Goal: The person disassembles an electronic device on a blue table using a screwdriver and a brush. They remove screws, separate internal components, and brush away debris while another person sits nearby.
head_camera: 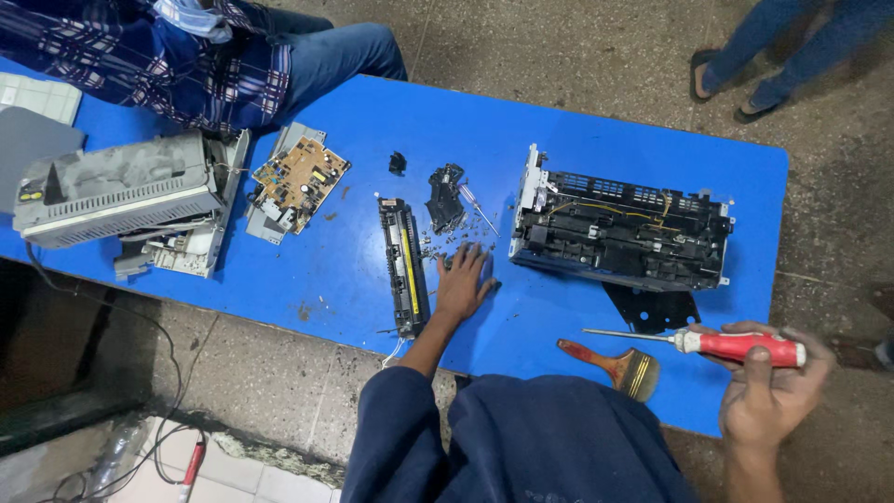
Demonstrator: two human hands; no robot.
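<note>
Blue desk [559, 121] carries a stripped printer chassis [619, 231], taken here as the landmark. Left of the chassis, the left hand [463, 282] lies flat and open, fingers spread over small loose screws [445, 250], grasping nothing. Just left of that hand lies a long black fuser unit [404, 266] with a yellow strip. Below and right of the chassis, the right hand [768, 387] is clenched around a red-handled screwdriver [717, 345], shaft pointing left, held at the desk's near edge. A paintbrush [615, 365] rests on the desk below the chassis, near the screwdriver tip. Far left of the chassis lie a brown circuit board [300, 177] and a grey printer housing [121, 191]. Another person in a plaid shirt [158, 56] sits beyond these.
</note>
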